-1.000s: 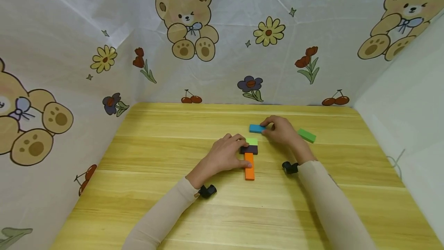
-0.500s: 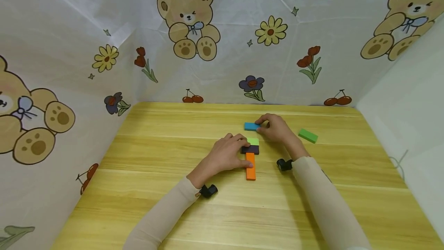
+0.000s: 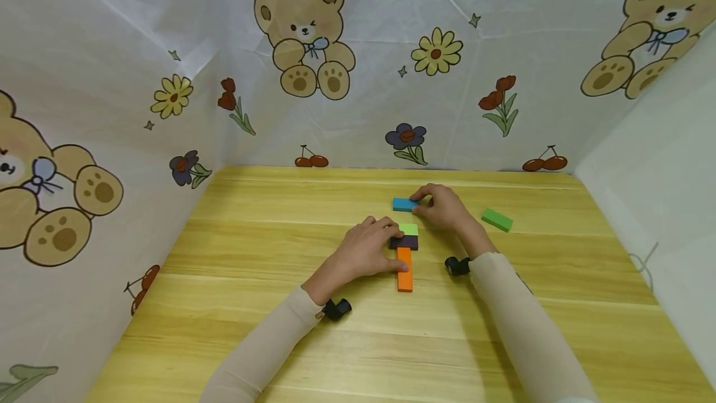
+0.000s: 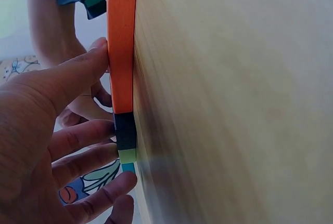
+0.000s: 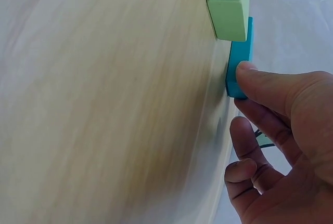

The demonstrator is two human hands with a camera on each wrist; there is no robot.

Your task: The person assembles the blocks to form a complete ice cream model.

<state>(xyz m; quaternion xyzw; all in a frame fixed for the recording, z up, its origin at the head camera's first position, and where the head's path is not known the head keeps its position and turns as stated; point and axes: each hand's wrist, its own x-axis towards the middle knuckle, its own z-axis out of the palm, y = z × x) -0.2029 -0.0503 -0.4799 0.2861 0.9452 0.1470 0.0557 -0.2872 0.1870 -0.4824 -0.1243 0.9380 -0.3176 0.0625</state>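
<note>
A: What's the backdrop?
B: A white cloth (image 3: 369, 23) printed with bears and flowers, behind a wooden table (image 3: 391, 347).
A: And the blue block (image 3: 403, 204)?
B: Beyond the lime block (image 3: 409, 229), apart from it. The right hand (image 3: 444, 208) pinches its right end between thumb and finger.
A: The left hand (image 3: 365, 250)?
B: Fingers spread; its thumb touches the orange block (image 3: 404, 280), a fingertip the dark block (image 3: 408, 244) that sits between orange and lime.
A: Anything in the way?
B: From the head, the left hand covers part of the dark and lime blocks. Off right, apart, lies a green block (image 3: 496, 219).
</note>
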